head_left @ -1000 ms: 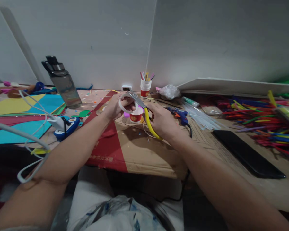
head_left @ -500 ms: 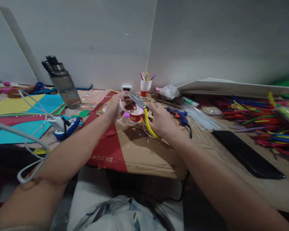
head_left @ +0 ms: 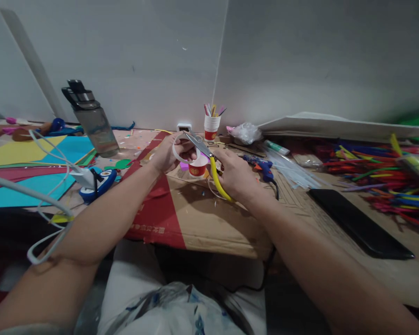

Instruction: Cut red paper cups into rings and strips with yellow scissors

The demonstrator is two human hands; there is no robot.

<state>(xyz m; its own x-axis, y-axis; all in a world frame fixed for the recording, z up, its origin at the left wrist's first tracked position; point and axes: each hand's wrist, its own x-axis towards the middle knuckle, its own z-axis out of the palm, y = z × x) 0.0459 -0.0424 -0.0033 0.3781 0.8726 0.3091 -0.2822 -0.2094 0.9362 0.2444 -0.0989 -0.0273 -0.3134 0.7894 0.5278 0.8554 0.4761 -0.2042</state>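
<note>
My left hand (head_left: 170, 153) is closed on a thin white ring (head_left: 176, 150), held up over the cardboard. In my right hand (head_left: 232, 170) are scissors with yellow handles (head_left: 217, 182); their metal blades (head_left: 199, 144) point left and reach the top of the ring. A red and white paper cup (head_left: 197, 168) stands just below the blades. Purple scraps lie beside the cup. Some fingers of my right hand are hidden behind the handles.
Behind stand a stack of cups with pens (head_left: 212, 126) and a plastic bag (head_left: 246, 133). A glue gun (head_left: 263, 168), phone (head_left: 359, 223) and pipe cleaners (head_left: 377, 172) lie right. At left are a bottle (head_left: 96, 123), coloured sheets (head_left: 24, 186) and white cables (head_left: 52, 200).
The scissor blades and the ring have shifted only slightly against each other. Both hands keep their holds, and the whole view has moved a little.
</note>
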